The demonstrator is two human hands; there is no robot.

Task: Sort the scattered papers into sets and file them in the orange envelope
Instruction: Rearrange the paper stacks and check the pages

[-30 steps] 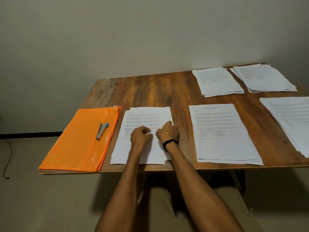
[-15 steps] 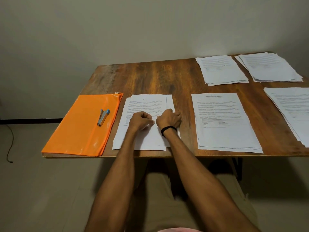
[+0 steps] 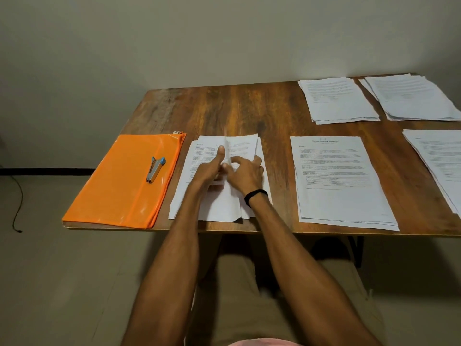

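Note:
An orange envelope [image 3: 119, 186] lies flat at the table's front left corner. Right beside it sits a stack of printed papers [image 3: 199, 156]. Both my hands are on this stack. My left hand [image 3: 208, 171] has its thumb pointing up against a raised sheet that I see edge-on. My right hand [image 3: 247, 174], with a black band on its wrist, pinches the same sheet from the right side with curled fingers. The lower sheets stay flat beneath my hands.
A grey and blue stapler [image 3: 155, 169] rests on the envelope. Several other paper stacks lie on the wooden table [image 3: 237, 108]: front middle [image 3: 341, 186], front right [image 3: 439, 161], back middle [image 3: 336, 101] and back right [image 3: 411, 96]. A wall stands behind.
My fists were resting on the stack; now the hands have opened up and lifted a top sheet upright between them. My head has dipped a little toward the table.

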